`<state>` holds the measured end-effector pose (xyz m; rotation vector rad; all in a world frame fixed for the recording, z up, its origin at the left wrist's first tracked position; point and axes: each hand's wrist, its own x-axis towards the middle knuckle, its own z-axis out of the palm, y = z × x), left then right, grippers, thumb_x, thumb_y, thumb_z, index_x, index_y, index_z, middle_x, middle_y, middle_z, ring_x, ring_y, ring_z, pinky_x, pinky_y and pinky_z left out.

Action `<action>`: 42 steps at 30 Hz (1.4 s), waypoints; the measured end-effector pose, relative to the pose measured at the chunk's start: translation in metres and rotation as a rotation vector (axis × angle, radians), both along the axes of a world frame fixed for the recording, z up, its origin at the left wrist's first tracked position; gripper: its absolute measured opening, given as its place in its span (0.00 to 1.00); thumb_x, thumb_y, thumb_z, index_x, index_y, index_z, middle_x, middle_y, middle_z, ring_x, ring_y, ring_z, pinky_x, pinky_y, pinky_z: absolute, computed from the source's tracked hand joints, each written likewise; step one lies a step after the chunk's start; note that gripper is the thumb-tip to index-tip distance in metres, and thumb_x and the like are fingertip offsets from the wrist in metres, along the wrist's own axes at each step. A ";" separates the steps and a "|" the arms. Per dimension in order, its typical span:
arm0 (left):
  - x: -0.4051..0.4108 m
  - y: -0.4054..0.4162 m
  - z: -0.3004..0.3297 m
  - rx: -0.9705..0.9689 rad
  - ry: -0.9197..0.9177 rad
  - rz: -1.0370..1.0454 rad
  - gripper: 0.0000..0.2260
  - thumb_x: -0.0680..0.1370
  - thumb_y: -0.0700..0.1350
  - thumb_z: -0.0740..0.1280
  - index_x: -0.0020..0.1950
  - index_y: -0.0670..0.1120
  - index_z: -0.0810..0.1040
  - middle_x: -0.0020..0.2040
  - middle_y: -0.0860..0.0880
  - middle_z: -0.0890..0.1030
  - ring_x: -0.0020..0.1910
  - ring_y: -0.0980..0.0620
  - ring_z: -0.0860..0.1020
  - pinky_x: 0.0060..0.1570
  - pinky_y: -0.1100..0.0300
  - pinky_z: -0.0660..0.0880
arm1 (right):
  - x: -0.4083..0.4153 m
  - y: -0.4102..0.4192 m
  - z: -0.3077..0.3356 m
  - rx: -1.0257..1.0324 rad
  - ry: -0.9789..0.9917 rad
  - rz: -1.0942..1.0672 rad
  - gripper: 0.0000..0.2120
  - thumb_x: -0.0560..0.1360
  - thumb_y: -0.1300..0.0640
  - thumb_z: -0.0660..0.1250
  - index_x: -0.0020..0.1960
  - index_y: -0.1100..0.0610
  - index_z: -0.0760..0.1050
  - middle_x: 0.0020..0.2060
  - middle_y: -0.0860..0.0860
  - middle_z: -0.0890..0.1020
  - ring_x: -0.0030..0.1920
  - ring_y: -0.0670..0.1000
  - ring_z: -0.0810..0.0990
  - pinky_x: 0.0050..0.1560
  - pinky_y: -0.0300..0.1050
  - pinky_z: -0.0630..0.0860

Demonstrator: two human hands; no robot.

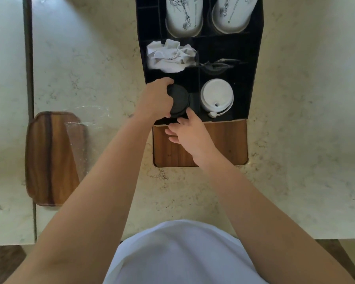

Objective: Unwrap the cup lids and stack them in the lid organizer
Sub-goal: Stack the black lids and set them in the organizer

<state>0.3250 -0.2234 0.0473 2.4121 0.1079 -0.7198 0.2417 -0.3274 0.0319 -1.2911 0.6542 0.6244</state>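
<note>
My left hand (156,99) grips a stack of black cup lids (178,102) from its left side, over the front left compartment of the black lid organizer (252,78). At the stack's near edge, the fingertips of my right hand (187,132) touch it while the other fingers stay spread. In the front right compartment stands a stack of white lids (217,97). Clear plastic wrap (84,124) lies crumpled on the counter to the left, partly over a wooden tray (47,160).
The organizer has a wooden front panel (223,144). Behind the lids, it holds crumpled white napkins (170,56), dark stirrers or sachets (217,64), and two stacks of printed white paper cups (184,17). The marble counter (295,140) stretches to both sides.
</note>
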 end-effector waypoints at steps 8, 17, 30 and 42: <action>-0.004 0.004 -0.010 0.035 0.004 -0.053 0.31 0.76 0.38 0.68 0.78 0.46 0.64 0.69 0.40 0.75 0.64 0.41 0.76 0.60 0.55 0.74 | -0.003 0.002 -0.017 -0.193 -0.053 0.189 0.38 0.80 0.61 0.66 0.82 0.54 0.48 0.76 0.57 0.67 0.69 0.57 0.75 0.68 0.57 0.74; 0.010 -0.009 -0.008 0.224 -0.040 -0.306 0.16 0.76 0.39 0.71 0.62 0.38 0.74 0.51 0.40 0.81 0.46 0.41 0.81 0.45 0.50 0.77 | 0.007 0.005 -0.020 -0.262 -0.075 0.259 0.31 0.78 0.61 0.69 0.76 0.62 0.59 0.47 0.44 0.72 0.61 0.56 0.79 0.63 0.58 0.78; 0.006 -0.016 -0.020 0.427 -0.089 -0.272 0.17 0.75 0.47 0.73 0.35 0.45 0.67 0.32 0.49 0.70 0.28 0.51 0.70 0.26 0.60 0.62 | 0.001 0.017 0.002 -0.180 -0.019 0.156 0.16 0.81 0.60 0.65 0.67 0.60 0.68 0.50 0.55 0.82 0.47 0.54 0.84 0.47 0.48 0.85; 0.004 -0.021 -0.015 0.414 -0.041 -0.143 0.19 0.81 0.49 0.67 0.65 0.38 0.71 0.58 0.39 0.79 0.56 0.39 0.80 0.42 0.52 0.72 | 0.008 0.010 -0.010 -0.371 -0.176 0.210 0.36 0.77 0.61 0.67 0.79 0.52 0.51 0.62 0.59 0.77 0.61 0.60 0.79 0.61 0.60 0.78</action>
